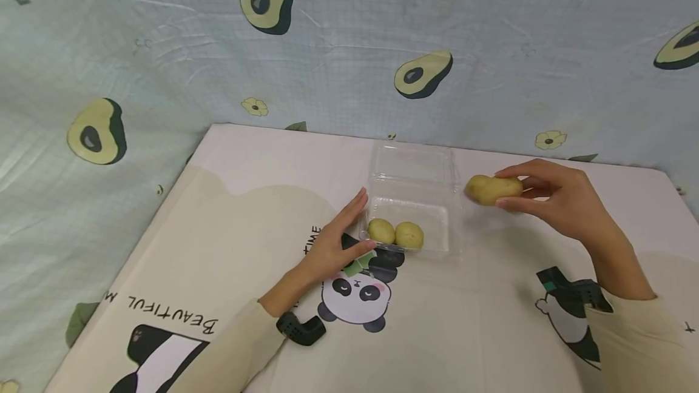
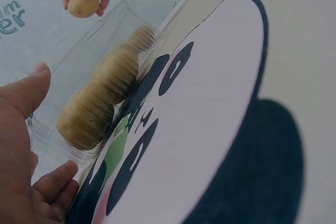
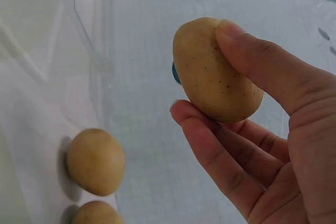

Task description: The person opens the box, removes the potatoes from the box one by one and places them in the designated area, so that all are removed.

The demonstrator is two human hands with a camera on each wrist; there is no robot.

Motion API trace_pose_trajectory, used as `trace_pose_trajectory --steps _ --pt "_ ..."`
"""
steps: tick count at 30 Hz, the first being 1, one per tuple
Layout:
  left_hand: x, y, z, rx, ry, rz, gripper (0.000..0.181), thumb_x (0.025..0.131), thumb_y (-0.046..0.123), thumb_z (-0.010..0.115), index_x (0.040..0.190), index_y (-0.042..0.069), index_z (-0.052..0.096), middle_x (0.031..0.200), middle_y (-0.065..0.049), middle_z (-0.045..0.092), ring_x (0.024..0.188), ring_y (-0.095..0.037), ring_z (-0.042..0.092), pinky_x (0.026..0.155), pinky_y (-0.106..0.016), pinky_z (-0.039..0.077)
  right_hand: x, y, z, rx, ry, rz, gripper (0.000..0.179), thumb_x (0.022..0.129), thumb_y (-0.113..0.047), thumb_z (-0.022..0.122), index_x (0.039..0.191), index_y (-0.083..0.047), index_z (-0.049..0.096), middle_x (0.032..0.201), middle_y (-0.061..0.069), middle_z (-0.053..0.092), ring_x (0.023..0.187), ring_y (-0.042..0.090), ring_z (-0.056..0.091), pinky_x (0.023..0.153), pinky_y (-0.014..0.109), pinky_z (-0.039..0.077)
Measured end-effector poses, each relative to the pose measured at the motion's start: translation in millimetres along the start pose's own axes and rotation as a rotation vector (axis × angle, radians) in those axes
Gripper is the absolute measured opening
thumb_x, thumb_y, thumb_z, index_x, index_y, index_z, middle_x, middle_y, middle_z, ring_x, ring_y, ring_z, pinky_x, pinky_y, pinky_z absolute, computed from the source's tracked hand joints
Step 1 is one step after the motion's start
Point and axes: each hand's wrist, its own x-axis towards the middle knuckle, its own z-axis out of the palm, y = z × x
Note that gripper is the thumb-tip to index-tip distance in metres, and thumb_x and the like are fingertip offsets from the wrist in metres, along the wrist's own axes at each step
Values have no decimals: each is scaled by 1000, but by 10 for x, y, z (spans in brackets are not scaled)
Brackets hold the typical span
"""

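Note:
A clear plastic clamshell box (image 1: 450, 229) lies with its lid folded back, and two potatoes (image 1: 409, 235) sit along its front side. My left hand (image 1: 335, 244) rests at the box's left front corner, fingers extended and thumb along the front edge. To the right of the box, my right hand (image 1: 557, 196) pinches a potato (image 3: 218, 72) between thumb and fingers, held above the table in the right wrist view. Below it, two more potatoes (image 3: 96, 162) lie on the table; the head view shows one potato (image 1: 475, 188) partly hidden behind the held one.
The table has a pale cloth (image 1: 262, 211) printed with pandas and lettering. A light blue curtain (image 1: 338, 65) with avocado prints hangs behind it and along the left. A black band (image 1: 300, 329) sits on the left wrist.

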Motion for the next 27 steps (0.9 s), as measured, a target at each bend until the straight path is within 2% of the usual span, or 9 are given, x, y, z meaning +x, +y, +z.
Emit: trace_pose_trajectory --steps 5,9,14,18,20,27 --pt "1 -1 5 0 -4 3 85 89 55 59 153 12 23 158 7 15 142 -13 18 112 -44 24 -114 89 -93 78 40 61 49 63 18 79 108 1 70 103 4 67 82 9 61 74 11 49" --pt "-5 0 3 1 -3 -1 86 89 58 57 153 12 23 158 8 15 142 -12 18 112 -43 23 -176 156 -149 121 67 47 49 63 25 75 108 8 68 103 5 67 85 9 61 75 11 49" --pt "-3 1 3 14 -2 -3 89 87 65 53 153 12 23 158 9 14 143 -11 16 112 -42 23 -240 205 -196 95 140 66 48 64 25 73 109 10 67 103 3 69 82 6 64 73 11 50" --pt "-3 -2 2 21 -1 -5 91 86 67 51 153 12 23 158 9 14 143 -11 16 112 -43 23 -292 235 -226 38 193 149 45 70 18 75 113 6 67 103 -7 68 81 -2 65 73 8 49" --pt "-5 -5 1 19 0 -3 91 86 67 51 153 12 23 158 8 15 143 -12 16 112 -44 23 -323 247 -243 15 202 218 44 74 11 76 116 2 67 102 -15 66 82 -5 64 71 7 48" --pt "-1 -5 3 19 0 -1 91 86 68 51 153 12 23 158 8 15 143 -11 16 113 -43 23 -419 311 -297 0 223 389 40 80 -5 76 119 -2 66 101 -22 64 79 -8 63 67 5 46"
